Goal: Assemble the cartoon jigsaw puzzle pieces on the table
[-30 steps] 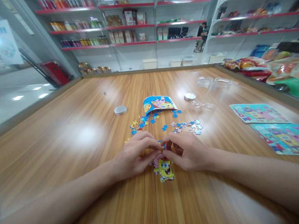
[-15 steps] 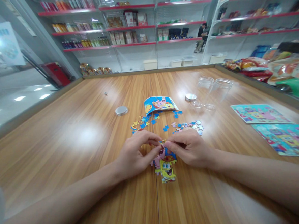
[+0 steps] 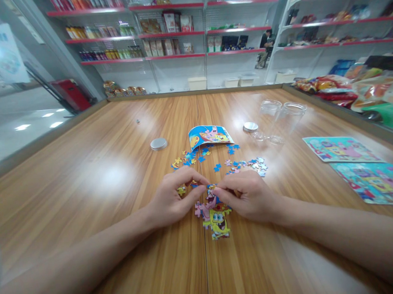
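Observation:
My left hand [image 3: 175, 199] and my right hand [image 3: 248, 195] meet fingertip to fingertip just above the wooden table [image 3: 101, 179]. Both are pinched on a small jigsaw piece [image 3: 211, 187] held between them. Right below the fingers lies a partly joined cluster of puzzle pieces [image 3: 216, 216] showing a yellow cartoon figure and a pink one. Loose pieces [image 3: 217, 163] in blue, yellow and pink are scattered just beyond my hands. A curled picture card [image 3: 210, 136] with the same cartoon lies behind the loose pieces.
Two clear jars [image 3: 283, 115] lie on their sides at the right, with a metal lid [image 3: 250, 127] by them and another lid [image 3: 158, 144] to the left. Two finished puzzle sheets [image 3: 360, 166] lie far right. Snack bags [image 3: 362, 90] line the right edge; stocked shelves [image 3: 176, 33] stand behind.
Both hands have shifted slightly away from me, uncovering more of the joined cluster. They still pinch a small piece between them.

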`<state>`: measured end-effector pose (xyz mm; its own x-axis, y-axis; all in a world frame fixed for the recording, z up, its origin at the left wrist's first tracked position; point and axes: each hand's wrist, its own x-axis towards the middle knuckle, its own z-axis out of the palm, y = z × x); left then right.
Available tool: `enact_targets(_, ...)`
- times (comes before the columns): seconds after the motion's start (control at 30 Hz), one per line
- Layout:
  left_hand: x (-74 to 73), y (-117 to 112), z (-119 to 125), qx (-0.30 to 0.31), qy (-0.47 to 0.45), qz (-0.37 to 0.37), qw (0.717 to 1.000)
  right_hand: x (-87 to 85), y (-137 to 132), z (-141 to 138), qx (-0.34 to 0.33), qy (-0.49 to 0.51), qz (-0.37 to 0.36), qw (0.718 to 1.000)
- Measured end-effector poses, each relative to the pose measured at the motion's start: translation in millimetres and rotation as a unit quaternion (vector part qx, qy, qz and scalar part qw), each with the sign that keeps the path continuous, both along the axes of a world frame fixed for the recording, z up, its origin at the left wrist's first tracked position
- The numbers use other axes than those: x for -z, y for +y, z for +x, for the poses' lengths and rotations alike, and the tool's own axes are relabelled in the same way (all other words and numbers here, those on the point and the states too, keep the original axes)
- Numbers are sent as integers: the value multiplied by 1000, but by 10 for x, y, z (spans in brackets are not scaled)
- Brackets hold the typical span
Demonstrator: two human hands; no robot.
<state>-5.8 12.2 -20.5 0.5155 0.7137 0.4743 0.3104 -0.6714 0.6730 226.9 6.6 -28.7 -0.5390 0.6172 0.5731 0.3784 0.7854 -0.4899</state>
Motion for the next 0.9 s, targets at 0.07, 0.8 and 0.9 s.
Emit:
enact_targets(0.07, -35, -16, 14, 17, 15, 18, 1000, 0, 8, -3, -5, -1, -10, 1000)
enact_targets(0.8, -7, -19, 0, 16, 21, -20, 999, -22, 11, -14, 28, 0, -88, 996)
enact_targets(0.9, -16, -14, 10, 17, 29, -6, 999, -15, 11, -13, 27, -10, -91, 995)
